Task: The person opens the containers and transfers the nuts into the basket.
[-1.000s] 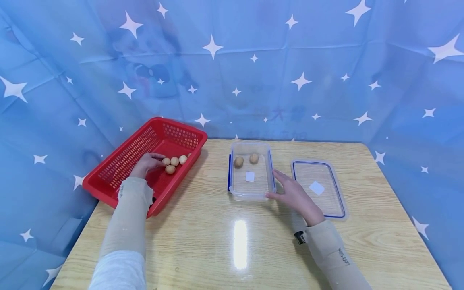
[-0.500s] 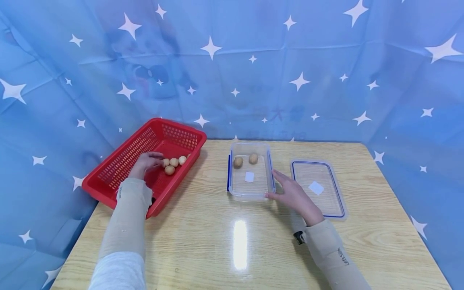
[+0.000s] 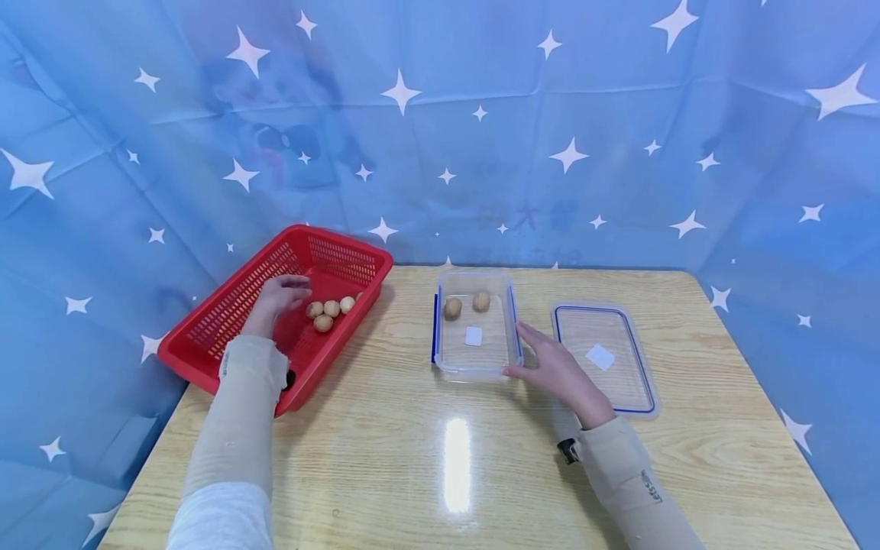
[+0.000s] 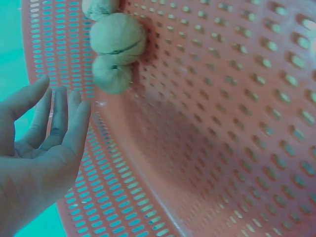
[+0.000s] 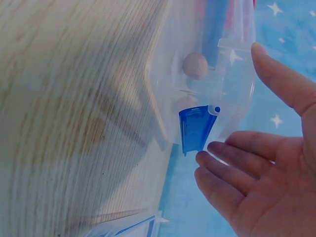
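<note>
My left hand [image 3: 278,298] hovers inside the red plastic basket [image 3: 330,353], to the left of several walnuts [image 3: 331,308]. In the left wrist view its fingers are loosely bent and hold nothing, and walnuts [image 4: 117,39] lie just beyond the fingertips. My right hand [image 3: 557,367] rests at the right side of a clear plastic food box [image 3: 474,359], thumb at its near corner. Seen from the right wrist, the fingers are nearly straight beside the box's blue clip [image 5: 195,129]. Two walnuts [image 3: 481,301] sit in the far half of this box, which stands lidless.
A clear lid [image 3: 605,382] with a blue seal and a white label lies right of the box, partly beside my right forearm. The wooden table [image 3: 385,458] runs back to a blue star-patterned curtain [image 3: 447,137]. The basket's raised walls surround my left hand.
My left hand has drawn back from the walnuts, slightly away and to the left, and its fingers no longer overlap them. My right hand and the box have stayed in place.
</note>
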The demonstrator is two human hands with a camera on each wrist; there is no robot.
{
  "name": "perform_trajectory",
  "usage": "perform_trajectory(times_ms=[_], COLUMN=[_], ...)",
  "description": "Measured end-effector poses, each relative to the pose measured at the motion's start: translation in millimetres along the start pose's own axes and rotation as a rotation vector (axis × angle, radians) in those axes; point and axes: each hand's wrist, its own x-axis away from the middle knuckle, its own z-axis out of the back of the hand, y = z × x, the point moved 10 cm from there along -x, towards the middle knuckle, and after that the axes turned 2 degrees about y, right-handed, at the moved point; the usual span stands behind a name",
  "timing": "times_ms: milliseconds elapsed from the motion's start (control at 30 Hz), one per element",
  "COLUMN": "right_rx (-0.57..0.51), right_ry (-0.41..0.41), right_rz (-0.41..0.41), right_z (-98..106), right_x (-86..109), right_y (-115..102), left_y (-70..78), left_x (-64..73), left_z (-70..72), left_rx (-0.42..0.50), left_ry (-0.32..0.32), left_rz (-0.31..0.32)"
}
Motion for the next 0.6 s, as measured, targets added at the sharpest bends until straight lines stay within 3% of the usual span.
perform_trajectory(times_ms=[367, 600], right_rx=[0.017, 0.021], right_ry=[0.006, 0.008], right_rz=[0.004, 0.008], right_z=[0, 1], right_x=[-1.2, -1.0], right_y=[0, 0], left_y=[30.4, 57.8], left_x=[8.3, 14.0], left_z=[0.7, -1.1], left_rx=[0.005, 0.009], left_ry=[0.007, 0.014], left_rz=[-0.098, -0.162])
